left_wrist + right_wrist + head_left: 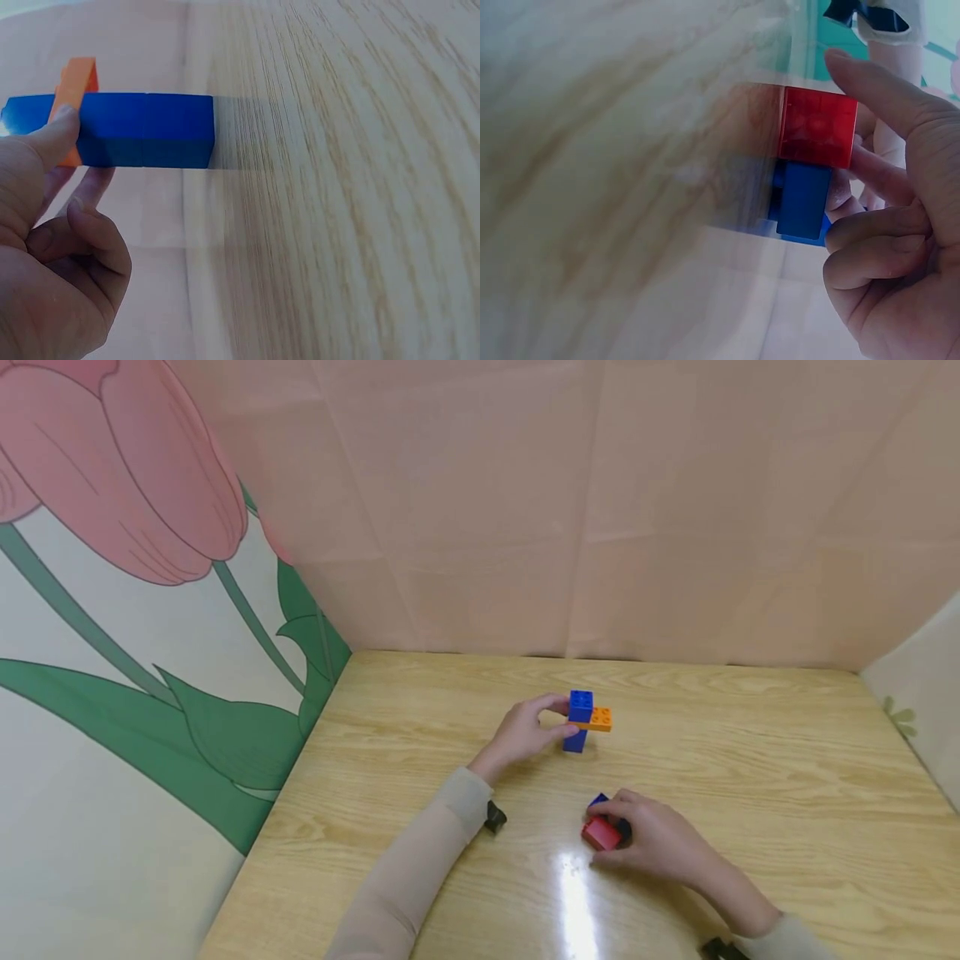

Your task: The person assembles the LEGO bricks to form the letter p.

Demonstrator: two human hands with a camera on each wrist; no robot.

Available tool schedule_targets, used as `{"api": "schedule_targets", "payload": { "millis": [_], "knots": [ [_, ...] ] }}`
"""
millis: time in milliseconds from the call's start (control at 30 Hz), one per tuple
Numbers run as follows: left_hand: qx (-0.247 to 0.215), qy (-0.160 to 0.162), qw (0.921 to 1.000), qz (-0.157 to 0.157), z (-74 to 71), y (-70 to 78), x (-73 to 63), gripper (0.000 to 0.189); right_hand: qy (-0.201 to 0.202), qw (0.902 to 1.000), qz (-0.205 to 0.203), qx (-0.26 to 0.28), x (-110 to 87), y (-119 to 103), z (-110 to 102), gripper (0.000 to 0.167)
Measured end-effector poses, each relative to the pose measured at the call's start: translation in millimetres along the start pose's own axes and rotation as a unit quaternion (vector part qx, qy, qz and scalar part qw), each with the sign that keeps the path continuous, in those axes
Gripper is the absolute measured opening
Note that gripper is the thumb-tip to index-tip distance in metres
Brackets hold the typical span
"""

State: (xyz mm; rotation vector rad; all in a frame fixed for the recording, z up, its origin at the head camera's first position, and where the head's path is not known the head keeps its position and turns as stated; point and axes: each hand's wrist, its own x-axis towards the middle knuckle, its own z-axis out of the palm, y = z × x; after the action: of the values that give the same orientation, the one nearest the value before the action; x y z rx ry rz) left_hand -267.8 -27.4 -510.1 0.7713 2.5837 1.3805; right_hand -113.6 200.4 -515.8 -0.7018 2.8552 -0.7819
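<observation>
My left hand (525,732) pinches an upright stack of toy building bricks between thumb and fingers. The stack has a blue brick (581,705) on top, an orange brick (601,719) jutting out to the right, and a blue column (146,131) below. In the left wrist view the thumb presses at the orange brick. Nearer the body, my right hand (660,839) spreads around a red brick (817,127) and a blue brick (804,199) lying side by side on the table. Its thumb stands just off the red brick; the other fingers are behind the bricks, partly hidden.
The wood-grain table (750,760) runs back to a pinkish cloth wall (600,510). A tulip-print cloth (150,610) borders it on the left, and a pale cloth (922,710) on the right. Dark wrist devices (495,817) sit at both cuffs.
</observation>
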Motion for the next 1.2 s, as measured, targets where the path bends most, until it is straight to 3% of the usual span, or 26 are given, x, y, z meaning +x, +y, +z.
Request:
{"api": "schedule_targets", "payload": {
  "millis": [500,867,1000,1200],
  "knots": [
    [0.003,-0.002,1.0000,-0.008,0.5,0.0,-0.1,0.044,-0.008,0.9999,-0.009,0.008,-0.7,0,0,0.046],
    [0.008,0.002,1.0000,0.002,0.5,-0.3,0.6,0.043,-0.005,0.9982,-0.006,0.059,-5.4,-1,-6,0.043],
    [0.009,0.003,0.9999,0.006,0.8,-0.7,0.8,0.042,0.020,0.9957,-0.015,0.089,-5.5,-1,-10,0.045],
    [0.008,0.000,1.0000,-0.002,1.3,-0.8,1.0,0.045,0.089,0.9925,-0.036,0.076,-2.0,1,-17,0.043]
  ]
}}
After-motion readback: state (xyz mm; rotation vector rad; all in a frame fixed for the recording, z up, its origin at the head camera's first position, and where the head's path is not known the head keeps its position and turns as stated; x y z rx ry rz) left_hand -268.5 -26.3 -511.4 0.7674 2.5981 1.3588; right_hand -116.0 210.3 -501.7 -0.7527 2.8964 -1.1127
